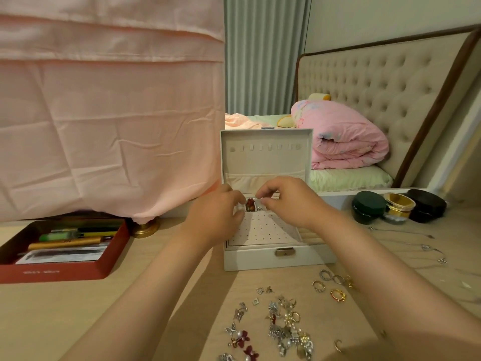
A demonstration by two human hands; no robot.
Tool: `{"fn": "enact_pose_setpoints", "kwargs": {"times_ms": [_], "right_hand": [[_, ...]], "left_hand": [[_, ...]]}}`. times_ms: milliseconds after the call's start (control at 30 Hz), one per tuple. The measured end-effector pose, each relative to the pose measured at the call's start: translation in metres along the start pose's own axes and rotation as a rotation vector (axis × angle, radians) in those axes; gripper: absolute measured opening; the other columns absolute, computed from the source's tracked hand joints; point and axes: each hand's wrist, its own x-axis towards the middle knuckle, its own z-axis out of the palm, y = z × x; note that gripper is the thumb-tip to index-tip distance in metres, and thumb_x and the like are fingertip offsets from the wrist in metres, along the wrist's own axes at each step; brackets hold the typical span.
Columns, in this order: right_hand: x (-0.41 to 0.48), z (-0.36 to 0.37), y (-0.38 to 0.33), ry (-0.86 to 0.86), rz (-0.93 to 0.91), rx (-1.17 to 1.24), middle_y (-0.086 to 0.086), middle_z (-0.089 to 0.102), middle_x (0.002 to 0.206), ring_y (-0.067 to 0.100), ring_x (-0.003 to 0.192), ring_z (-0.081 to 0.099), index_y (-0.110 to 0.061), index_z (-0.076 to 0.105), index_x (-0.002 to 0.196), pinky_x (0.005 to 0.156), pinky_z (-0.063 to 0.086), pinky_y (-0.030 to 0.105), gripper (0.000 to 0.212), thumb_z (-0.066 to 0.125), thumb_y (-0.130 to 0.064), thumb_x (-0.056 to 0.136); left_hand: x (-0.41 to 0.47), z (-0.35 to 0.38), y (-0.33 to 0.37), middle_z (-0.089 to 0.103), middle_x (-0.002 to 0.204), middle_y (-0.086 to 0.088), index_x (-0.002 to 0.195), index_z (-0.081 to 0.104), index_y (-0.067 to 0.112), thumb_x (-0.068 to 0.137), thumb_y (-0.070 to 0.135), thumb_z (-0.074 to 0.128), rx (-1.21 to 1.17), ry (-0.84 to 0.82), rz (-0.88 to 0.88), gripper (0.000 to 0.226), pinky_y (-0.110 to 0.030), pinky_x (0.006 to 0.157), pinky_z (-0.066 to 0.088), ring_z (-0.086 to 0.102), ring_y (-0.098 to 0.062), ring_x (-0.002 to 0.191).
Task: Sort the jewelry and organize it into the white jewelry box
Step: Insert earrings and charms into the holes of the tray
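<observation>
The white jewelry box stands open on the wooden table, lid upright with a row of hooks. Its top tray shows a perforated earring panel and small compartments behind, one holding a reddish piece. My left hand and my right hand hover over those back compartments, fingers curled. The right fingertips pinch something tiny that I cannot make out. What the left fingers hold is hidden. A pile of earrings and charms lies in front of the box, with rings to its right.
A red tray of pens and papers sits at the left. Thin silver necklaces lie at the right, behind them a dark green case, a gold tin and a black case. Pink cloth hangs over the back left.
</observation>
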Motion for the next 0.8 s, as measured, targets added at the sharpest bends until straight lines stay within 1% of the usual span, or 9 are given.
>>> {"fn": "enact_pose_setpoints", "kwargs": {"times_ms": [67,133,200,267,333,400,467,667,800], "right_hand": [[-0.027,-0.006,-0.014,-0.021,-0.018,0.031,-0.017,0.070,0.088,-0.001,0.084,0.063,-0.031,0.078,0.092,0.079,0.051,0.023,0.011,0.070,-0.023,0.091],[-0.054,-0.009,-0.025,-0.143,-0.004,0.074,-0.014,0.073,0.085,-0.004,0.074,0.065,-0.029,0.079,0.090,0.073,0.052,0.019,0.008,0.072,-0.024,0.090],[-0.076,-0.004,-0.029,-0.305,0.024,0.023,-0.015,0.074,0.085,-0.001,0.075,0.068,-0.030,0.080,0.091,0.077,0.057,0.021,0.007,0.075,-0.025,0.088],[-0.090,0.006,-0.029,-0.405,0.019,-0.132,-0.017,0.072,0.082,0.002,0.078,0.067,-0.032,0.080,0.096,0.079,0.057,0.026,0.012,0.075,-0.026,0.086],[-0.097,0.016,-0.027,-0.423,0.000,-0.268,-0.018,0.068,0.083,0.006,0.081,0.063,-0.036,0.078,0.105,0.077,0.053,0.027,0.021,0.073,-0.030,0.086],[-0.101,0.024,-0.023,-0.424,-0.014,-0.341,-0.015,0.070,0.095,0.007,0.086,0.060,-0.038,0.075,0.112,0.078,0.050,0.027,0.027,0.072,-0.032,0.087],[-0.103,0.029,-0.018,-0.418,-0.015,-0.356,-0.014,0.073,0.103,0.007,0.091,0.062,-0.036,0.077,0.111,0.082,0.051,0.028,0.025,0.074,-0.034,0.086],[-0.102,0.035,-0.012,-0.400,0.014,-0.291,-0.014,0.065,0.077,0.007,0.078,0.063,-0.028,0.075,0.088,0.076,0.053,0.030,0.005,0.078,-0.031,0.085],[-0.100,0.027,-0.010,-0.382,0.066,-0.067,-0.010,0.072,0.079,0.004,0.075,0.067,-0.026,0.075,0.082,0.078,0.059,0.031,0.006,0.081,-0.028,0.083]], "left_hand": [[-0.017,-0.006,0.007,0.056,0.096,0.015,0.107,0.063,0.035,0.093,0.035,0.057,-0.086,0.004,0.035,0.015,-0.031,0.069,0.045,0.055,-0.006,0.083],[-0.036,-0.010,0.015,0.057,0.085,0.017,0.098,0.061,0.037,0.092,0.034,0.058,-0.141,-0.042,0.069,0.007,-0.027,0.063,0.040,0.051,0.000,0.072],[-0.054,-0.009,0.021,0.059,0.077,0.018,0.093,0.061,0.035,0.090,0.034,0.059,-0.160,-0.094,0.076,0.004,-0.026,0.059,0.038,0.050,0.003,0.068],[-0.069,-0.003,0.025,0.060,0.073,0.019,0.089,0.063,0.036,0.088,0.035,0.060,-0.167,-0.157,0.067,0.004,-0.025,0.058,0.036,0.051,0.003,0.067],[-0.080,0.005,0.026,0.063,0.078,0.021,0.090,0.066,0.038,0.086,0.034,0.060,-0.163,-0.224,0.059,0.009,-0.023,0.062,0.039,0.055,0.003,0.073],[-0.087,0.013,0.025,0.068,0.091,0.020,0.097,0.070,0.039,0.087,0.032,0.060,-0.125,-0.275,0.063,0.016,-0.022,0.070,0.045,0.058,0.002,0.081],[-0.090,0.020,0.024,0.069,0.102,0.019,0.106,0.071,0.039,0.089,0.035,0.060,-0.069,-0.285,0.088,0.021,-0.022,0.075,0.048,0.060,-0.001,0.091],[-0.092,0.030,0.025,0.063,0.111,0.019,0.113,0.070,0.043,0.089,0.044,0.064,-0.069,-0.319,0.114,0.025,-0.029,0.081,0.051,0.057,-0.004,0.101],[-0.095,0.033,0.022,0.062,0.108,0.019,0.111,0.072,0.041,0.086,0.046,0.070,-0.229,-0.332,0.068,0.025,-0.035,0.088,0.051,0.058,-0.003,0.099]]}}
